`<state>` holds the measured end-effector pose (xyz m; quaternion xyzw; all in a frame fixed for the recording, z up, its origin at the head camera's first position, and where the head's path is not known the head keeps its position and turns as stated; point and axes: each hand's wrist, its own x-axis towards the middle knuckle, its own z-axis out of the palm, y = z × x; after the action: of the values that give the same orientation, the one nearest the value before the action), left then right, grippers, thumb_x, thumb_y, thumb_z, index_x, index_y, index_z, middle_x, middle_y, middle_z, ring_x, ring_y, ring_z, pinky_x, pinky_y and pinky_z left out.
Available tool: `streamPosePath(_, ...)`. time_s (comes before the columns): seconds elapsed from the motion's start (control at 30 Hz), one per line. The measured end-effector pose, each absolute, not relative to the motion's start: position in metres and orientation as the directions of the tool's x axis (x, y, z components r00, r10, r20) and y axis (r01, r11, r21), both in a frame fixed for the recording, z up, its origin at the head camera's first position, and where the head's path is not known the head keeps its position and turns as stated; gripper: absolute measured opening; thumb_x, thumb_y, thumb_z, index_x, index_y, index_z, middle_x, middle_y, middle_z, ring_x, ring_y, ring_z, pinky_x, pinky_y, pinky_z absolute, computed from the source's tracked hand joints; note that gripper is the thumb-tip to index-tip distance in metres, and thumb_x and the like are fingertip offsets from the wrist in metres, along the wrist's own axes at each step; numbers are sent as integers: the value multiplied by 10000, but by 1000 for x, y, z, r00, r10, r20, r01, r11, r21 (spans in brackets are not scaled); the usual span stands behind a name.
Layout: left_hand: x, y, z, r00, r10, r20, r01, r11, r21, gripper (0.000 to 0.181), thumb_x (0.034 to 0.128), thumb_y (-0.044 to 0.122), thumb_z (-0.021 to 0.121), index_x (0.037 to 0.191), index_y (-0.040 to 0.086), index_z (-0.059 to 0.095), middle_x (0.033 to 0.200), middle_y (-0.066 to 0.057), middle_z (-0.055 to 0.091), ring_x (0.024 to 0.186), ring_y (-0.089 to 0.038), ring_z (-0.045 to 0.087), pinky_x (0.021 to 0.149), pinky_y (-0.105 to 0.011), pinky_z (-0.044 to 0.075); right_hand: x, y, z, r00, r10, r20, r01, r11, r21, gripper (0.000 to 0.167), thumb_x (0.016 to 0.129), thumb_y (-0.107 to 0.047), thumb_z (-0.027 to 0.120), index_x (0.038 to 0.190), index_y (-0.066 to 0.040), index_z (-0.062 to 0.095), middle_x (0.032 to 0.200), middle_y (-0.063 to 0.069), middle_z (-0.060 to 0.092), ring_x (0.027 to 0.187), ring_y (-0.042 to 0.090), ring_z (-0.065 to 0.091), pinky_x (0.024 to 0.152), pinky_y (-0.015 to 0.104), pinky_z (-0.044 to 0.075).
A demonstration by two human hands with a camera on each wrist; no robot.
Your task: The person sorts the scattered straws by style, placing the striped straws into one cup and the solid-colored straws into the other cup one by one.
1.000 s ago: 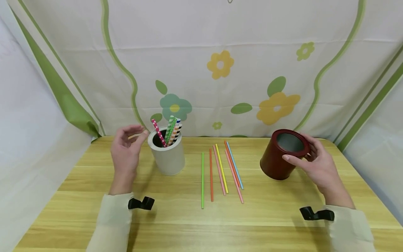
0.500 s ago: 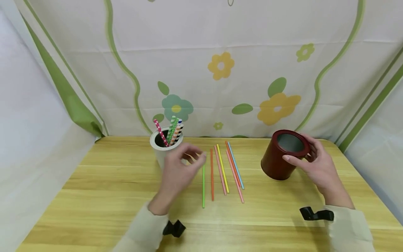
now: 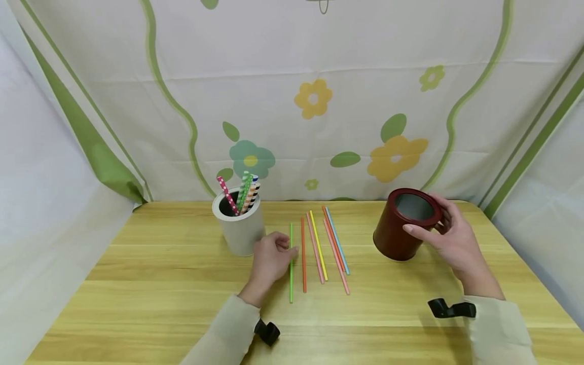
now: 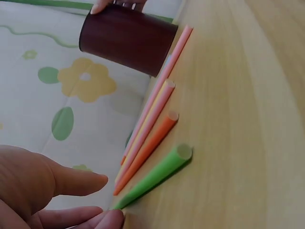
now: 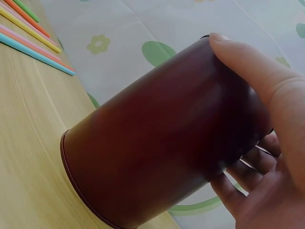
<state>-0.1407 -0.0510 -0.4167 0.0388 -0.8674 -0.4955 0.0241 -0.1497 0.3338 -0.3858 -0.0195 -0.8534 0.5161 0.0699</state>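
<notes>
My left hand (image 3: pixel 272 257) is over the green straw (image 3: pixel 291 284), just in front of the white canister (image 3: pixel 244 235). In the left wrist view the thumb (image 4: pixel 83 181) stays apart from the fingertips (image 4: pixel 110 220), which are low beside the far end of that straw; whether they touch it I cannot tell. My right hand (image 3: pixel 458 243) grips the dark red canister (image 3: pixel 397 238) near its rim, thumb in front and fingers behind. The canister stands upright with its top uncovered. Patterned paper straws (image 3: pixel 248 195) lean in the white canister.
To the right of the green straw lie several more straws: an orange one (image 3: pixel 303 263), a yellow one (image 3: pixel 319 248), a blue one (image 3: pixel 337 241) and pink ones. They rest on the wooden table (image 3: pixel 365 324). A flowered curtain (image 3: pixel 274 116) hangs behind the table.
My left hand has moved right from beside the white canister, passed in front of it, and come down at the green straw. The right hand still holds the dark red canister in place.
</notes>
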Motion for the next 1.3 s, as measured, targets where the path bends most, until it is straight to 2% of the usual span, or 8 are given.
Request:
streamPosePath(0.2,-150,-48,-421,-990,-138,-34,-107,564,819,194,886,111,870,976,-24,764,871,-110,744,748,-173,657,684,-312,564,-149,334,-388,-988,108,115,-53,458,-887,926,967,-252,834,1701,-309,272,1511,-166,478,1250,-22,492,898,36,463)
streamPosePath(0.37,-159,-45,-421,-986,-159,-51,-140,622,770,134,860,112,873,842,22,775,842,-94,768,743,-187,668,662,-321,572,-148,334,-388,-986,112,125,-61,456,-888,917,966,-244,835,1697,-299,284,1515,-162,485,1246,-19,496,896,39,461)
streamPosePath(0.6,-169,-46,-417,-986,-147,-80,-158,655,739,185,843,93,850,682,60,766,721,-58,762,648,-162,652,615,-296,545,-149,333,-387,-986,109,128,-65,455,-888,924,964,-243,837,1700,-277,279,1524,-154,491,1243,-23,498,892,45,467)
streamPosePath(0.77,-173,-46,-419,-979,-158,-126,-200,654,730,170,854,140,859,721,62,786,775,-60,781,689,-172,686,643,-320,570,-148,333,-387,-986,102,132,-72,451,-890,920,966,-234,834,1697,-293,279,1513,-166,490,1240,-26,497,897,44,464)
streamPosePath(0.93,-173,-47,-420,-972,-169,-164,-234,605,761,150,881,180,847,797,62,807,779,-54,771,654,-147,661,586,-276,531,-149,333,-388,-986,100,134,-76,444,-893,915,967,-227,833,1695,-293,283,1500,-182,489,1242,-17,504,895,51,473)
streamPosePath(1.1,-170,-46,-416,-963,-165,-213,-262,398,879,98,915,117,790,930,22,807,780,-88,747,582,-147,653,527,-261,563,-151,333,-389,-987,96,129,-72,454,-888,921,968,-253,832,1700,-294,275,1527,-146,482,1255,-16,497,896,51,478)
streamPosePath(1.2,-170,-43,-412,-964,-143,-223,-256,280,925,113,931,88,757,994,4,798,819,-95,730,603,-143,658,555,-275,606,-151,334,-390,-987,100,122,-63,456,-888,918,970,-264,831,1698,-317,275,1524,-152,480,1261,-15,490,894,52,476)
streamPosePath(1.3,-168,-38,-407,-972,-112,-206,-227,230,947,126,942,91,748,1016,-2,788,839,-97,726,613,-136,664,596,-300,632,-150,334,-390,-987,106,120,-60,452,-890,911,969,-263,832,1694,-332,285,1514,-157,488,1262,-16,494,898,51,477)
